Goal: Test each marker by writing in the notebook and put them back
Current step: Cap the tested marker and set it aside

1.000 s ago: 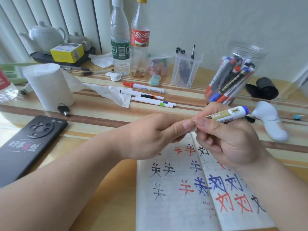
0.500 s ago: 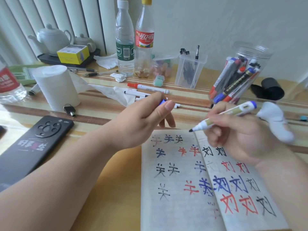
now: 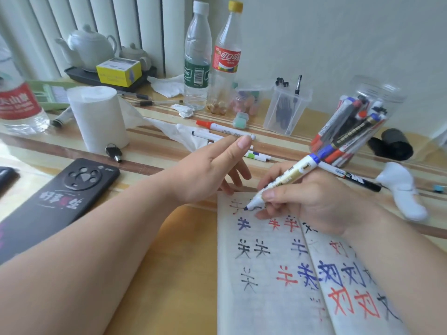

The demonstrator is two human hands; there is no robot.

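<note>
Wall: plain, pale, matte; behind table, centre to right.
Blinds: white vertical slats, far left corner.
Table: glossy yellow-tan wood-grain top; brown and cream stripes running left to right across far half.
Light: soft, even daylight; faint glare at left edge.

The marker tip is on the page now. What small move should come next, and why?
Probably pull a short stroke across the left page. The right hand grips the uncapped blue marker, its tip touching the notebook near the top edge, beside a faint red character; the test mark seems barely begun.
</note>
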